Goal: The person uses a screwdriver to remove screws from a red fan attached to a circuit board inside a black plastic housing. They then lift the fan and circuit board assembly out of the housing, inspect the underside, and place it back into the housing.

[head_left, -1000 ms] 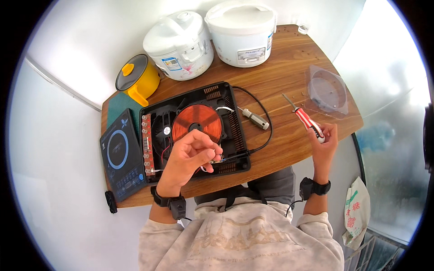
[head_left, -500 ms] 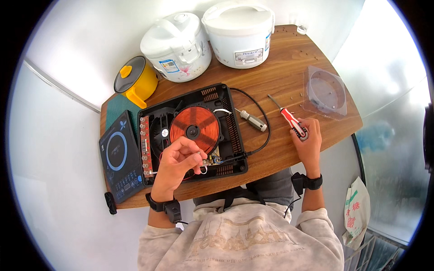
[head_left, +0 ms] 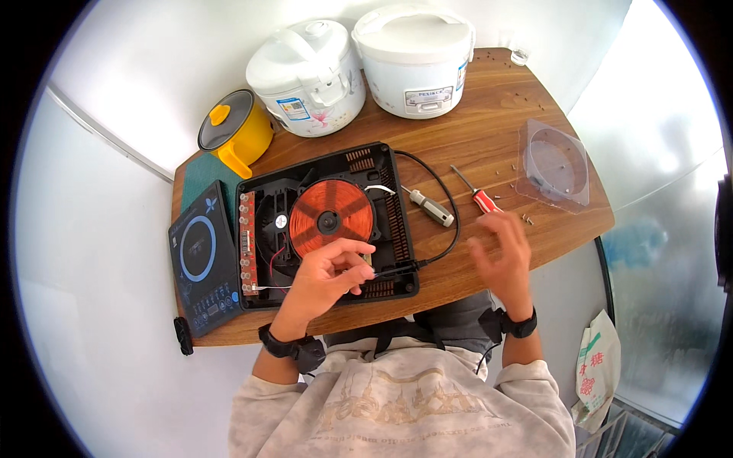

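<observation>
The black induction-cooker housing (head_left: pixel 396 246) is lying open side up near the front edge of the desk (head_left: pixel 492 114), presumably so that its copper coil (head_left: pixel 330 201) and inner parts are facing the person; the left hand (head_left: pixel 333 276) is hovering over the near right part of it, hiding what is beneath; its grip is curling, fingertips close to the thumb, but the view is not showing whether they are pinching something small.

The right hand (head_left: pixel 504 250) is hovering just beside the handle of the red-and-white screwdriver (head_left: pixel 485 201); its grip is standing spread, slightly blurred, thumb apart from the fingers, and seems to be holding nothing; the screwdriver is lying with its shaft pointing away from the person, probably so that the handle is facing the right hand.

A grey-handled screwdriver (head_left: pixel 432 208) is lying within the bend of the black power cord (head_left: pixel 457 217); small loose screws (head_left: pixel 527 220) are lying near the clear plastic tray (head_left: pixel 578 195), which is likely serving to gather small parts; the dark touch-control panel (head_left: pixel 200 263) is lying along the housing's left side, face up; two white rice cookers (head_left: pixel 416 67) are standing behind, leaving the opened housing nearest the person.
</observation>
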Motion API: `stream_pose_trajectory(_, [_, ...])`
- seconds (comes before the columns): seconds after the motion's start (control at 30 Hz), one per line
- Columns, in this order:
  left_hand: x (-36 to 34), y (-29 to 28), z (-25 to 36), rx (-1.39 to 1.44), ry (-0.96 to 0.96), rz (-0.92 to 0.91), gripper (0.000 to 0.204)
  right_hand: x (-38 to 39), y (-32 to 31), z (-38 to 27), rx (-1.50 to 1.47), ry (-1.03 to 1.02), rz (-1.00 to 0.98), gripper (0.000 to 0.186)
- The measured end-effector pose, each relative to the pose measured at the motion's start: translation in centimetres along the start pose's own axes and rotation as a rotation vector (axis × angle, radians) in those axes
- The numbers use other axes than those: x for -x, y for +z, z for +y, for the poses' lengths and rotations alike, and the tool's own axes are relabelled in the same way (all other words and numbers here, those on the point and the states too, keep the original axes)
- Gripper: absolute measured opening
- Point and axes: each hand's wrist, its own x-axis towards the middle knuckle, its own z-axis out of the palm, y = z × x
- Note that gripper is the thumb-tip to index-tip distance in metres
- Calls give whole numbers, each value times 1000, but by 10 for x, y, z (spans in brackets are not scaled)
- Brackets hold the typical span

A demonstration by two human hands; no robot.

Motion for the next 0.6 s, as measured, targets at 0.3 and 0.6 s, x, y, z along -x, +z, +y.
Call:
stream_pose_trajectory(0.3, [-5, 21, 1, -272, 21, -96, 35, -3, 39, -54, -329, -273, -378, 20])
stream_pose_trajectory(0.6, [3, 9, 3, -545, 131, 177, 19, -37, 31, -26, 17, -167, -324, 15])
